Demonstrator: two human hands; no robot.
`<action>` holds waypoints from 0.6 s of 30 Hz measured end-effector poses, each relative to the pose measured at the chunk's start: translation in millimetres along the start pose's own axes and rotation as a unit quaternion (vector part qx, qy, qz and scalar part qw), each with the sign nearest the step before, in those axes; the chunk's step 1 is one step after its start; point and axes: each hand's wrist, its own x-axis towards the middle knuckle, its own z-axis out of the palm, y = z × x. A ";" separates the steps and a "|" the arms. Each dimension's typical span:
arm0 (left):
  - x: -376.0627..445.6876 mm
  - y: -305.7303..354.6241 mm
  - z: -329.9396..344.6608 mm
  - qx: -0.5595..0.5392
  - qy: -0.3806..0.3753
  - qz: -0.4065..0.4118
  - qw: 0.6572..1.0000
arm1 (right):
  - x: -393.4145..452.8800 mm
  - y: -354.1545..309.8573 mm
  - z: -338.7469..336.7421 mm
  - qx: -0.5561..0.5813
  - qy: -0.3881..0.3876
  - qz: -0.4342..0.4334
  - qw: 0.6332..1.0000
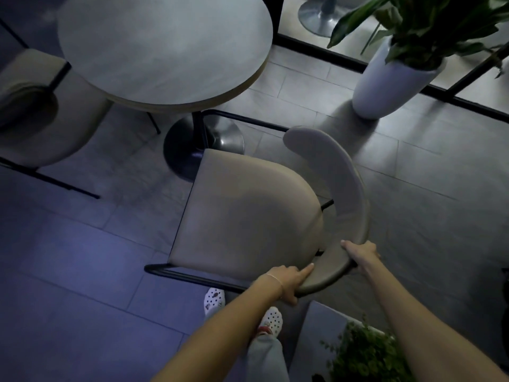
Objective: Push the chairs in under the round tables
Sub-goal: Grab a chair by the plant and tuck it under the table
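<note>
A beige padded chair (248, 210) with a curved backrest and black metal frame stands in the middle of the floor, its seat front near the base of the round grey table (165, 48). The seat lies outside the tabletop's edge. My left hand (286, 279) grips the near end of the curved backrest. My right hand (360, 252) holds the backrest's outer edge a little further round. A second beige chair (35, 106) sits at the table's left side, partly under the top.
A tall white planter (391, 81) with green leaves stands right of the table. A low planter with small green leaves (358, 351) sits close by my right arm. A black floor rail (330, 51) runs behind. My feet (214, 297) are just behind the chair.
</note>
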 end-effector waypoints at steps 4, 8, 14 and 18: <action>0.8 0.8 -0.7 0.009 -0.007 0.010 1.000 | -4.9 -2.7 -2.0 0.025 0.005 0.010 1.000; -0.2 -2.1 9.4 0.015 -0.019 0.003 1.000 | -11.7 5.3 5.0 0.016 0.012 0.026 0.999; -0.4 -1.3 9.3 -0.001 -0.025 -0.006 1.000 | -19.7 -0.4 4.0 0.041 -0.012 0.039 0.998; -3.4 -6.4 -3.2 -0.012 -0.056 -0.003 0.998 | -37.4 -16.3 5.0 0.016 0.025 0.025 0.999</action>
